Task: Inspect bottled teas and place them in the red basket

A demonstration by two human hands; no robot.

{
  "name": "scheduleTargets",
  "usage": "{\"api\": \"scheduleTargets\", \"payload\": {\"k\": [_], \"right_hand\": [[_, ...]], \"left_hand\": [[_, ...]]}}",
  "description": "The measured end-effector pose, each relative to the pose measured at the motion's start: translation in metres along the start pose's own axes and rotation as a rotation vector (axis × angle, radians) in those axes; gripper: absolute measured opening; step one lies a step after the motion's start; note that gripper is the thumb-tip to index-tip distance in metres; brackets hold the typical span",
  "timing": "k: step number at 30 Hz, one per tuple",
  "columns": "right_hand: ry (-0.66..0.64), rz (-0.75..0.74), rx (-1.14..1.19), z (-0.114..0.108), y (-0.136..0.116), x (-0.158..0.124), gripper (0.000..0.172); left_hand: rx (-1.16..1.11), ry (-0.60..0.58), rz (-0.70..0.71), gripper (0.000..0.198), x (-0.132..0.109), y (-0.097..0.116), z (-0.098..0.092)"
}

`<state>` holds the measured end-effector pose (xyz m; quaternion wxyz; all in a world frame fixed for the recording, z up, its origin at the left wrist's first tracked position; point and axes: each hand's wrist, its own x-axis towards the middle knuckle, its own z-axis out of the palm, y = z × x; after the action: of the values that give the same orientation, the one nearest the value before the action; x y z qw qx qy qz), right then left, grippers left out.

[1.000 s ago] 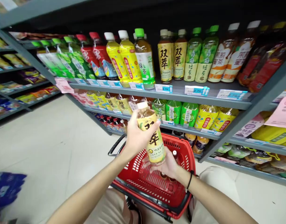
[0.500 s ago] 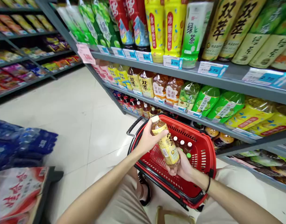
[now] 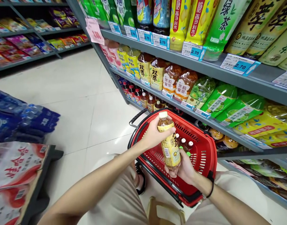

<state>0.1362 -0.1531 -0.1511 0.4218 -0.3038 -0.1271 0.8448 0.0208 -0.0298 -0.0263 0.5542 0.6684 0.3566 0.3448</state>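
Between my hands is a tea bottle [image 3: 169, 145] with a yellow label and a cream cap, tilted slightly over the basket. My left hand [image 3: 155, 132] is wrapped round its upper part, thumb across the label. With closed fingers my right hand [image 3: 182, 165] supports the bottle's lower end. Below stands a red shopping basket [image 3: 148, 157] with a black rim and handles, between my knees. Inside it, several small bottles [image 3: 183, 142] with white and green caps stand partly hidden behind the held bottle.
A drink shelf [image 3: 157, 47] with rows of bottles and price tags rises ahead and to the right. Stacked red-and-white cartons [image 3: 19, 168] and blue water packs [image 3: 28, 115] stand at left. Snack shelves [image 3: 28, 34] line the far left. A stool [image 3: 165, 206] shows beneath me.
The view has shifted, so the shelves sit further right and higher. The bottle is turned a little more upright, still in both hands above the basket.
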Motion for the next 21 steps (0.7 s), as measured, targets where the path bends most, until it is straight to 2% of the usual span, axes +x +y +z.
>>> {"api": "scheduleTargets", "payload": {"k": [9,21], "right_hand": [[-0.006,-0.040,-0.009,-0.0020,-0.0030,-0.0097,0.064],[0.004,-0.018,0.011,0.0032,-0.0056,-0.0108,0.062]], "left_hand": [[-0.027,-0.014,0.027,0.047,-0.0001,-0.0023,0.0059],[0.053,0.004,0.011,0.047,-0.0013,-0.0023,0.0049]]}}
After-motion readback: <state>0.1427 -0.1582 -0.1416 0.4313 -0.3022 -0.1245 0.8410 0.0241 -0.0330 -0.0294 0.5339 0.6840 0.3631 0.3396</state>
